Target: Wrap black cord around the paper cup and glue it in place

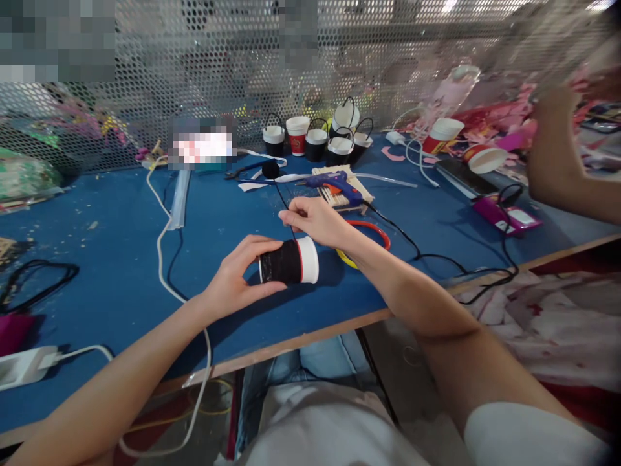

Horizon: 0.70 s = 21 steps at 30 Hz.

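Note:
My left hand (242,272) is closed around a paper cup (308,260) that lies on its side, its white rim toward the right. Black cord (281,263) is wound over the cup's body, leaving a thin red band bare beside the rim. Just above the cup, my right hand (313,219) pinches a strand of black cord. That strand runs from the cup through the fingers and up to a small dark ball (270,169), which looks like the wound cord. Beyond my right hand, a blue glue gun (339,186) rests on a stack of pale sticks (367,191).
Several black-wrapped cups with handles (316,145) and a red cup (297,136) stand at the back by the perforated metal screen (242,65). Pliers (242,171) lie nearby. A white cable (162,259) crosses the blue table (121,246). Another person's arm (553,155) is at right.

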Motion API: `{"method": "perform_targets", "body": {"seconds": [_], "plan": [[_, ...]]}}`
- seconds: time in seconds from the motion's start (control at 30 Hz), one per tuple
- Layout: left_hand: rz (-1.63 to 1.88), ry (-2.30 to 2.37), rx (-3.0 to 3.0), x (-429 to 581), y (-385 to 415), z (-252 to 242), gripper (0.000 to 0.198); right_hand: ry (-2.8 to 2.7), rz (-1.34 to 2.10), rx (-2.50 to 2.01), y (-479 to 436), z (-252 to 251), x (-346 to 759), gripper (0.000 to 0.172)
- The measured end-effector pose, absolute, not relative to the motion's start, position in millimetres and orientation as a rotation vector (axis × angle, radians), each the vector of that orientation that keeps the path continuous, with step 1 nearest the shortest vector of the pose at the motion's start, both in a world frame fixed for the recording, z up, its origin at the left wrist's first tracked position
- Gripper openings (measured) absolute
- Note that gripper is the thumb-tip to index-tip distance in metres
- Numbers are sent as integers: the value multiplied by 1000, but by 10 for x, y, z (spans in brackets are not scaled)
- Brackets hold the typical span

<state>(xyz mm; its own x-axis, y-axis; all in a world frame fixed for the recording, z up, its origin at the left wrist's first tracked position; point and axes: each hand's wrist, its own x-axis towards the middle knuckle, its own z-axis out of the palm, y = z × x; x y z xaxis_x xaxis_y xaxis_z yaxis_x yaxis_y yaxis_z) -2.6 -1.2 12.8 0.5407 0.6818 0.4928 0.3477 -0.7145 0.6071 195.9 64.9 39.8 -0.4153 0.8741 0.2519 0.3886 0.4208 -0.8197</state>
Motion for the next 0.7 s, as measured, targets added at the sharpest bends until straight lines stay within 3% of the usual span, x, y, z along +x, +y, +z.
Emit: {"method": "perform_targets", "body": {"seconds": [0.7], "plan": [[1062,787,2697,-29,-19,99,55,-2200,845,-1066,623,472,1993,34]]}}
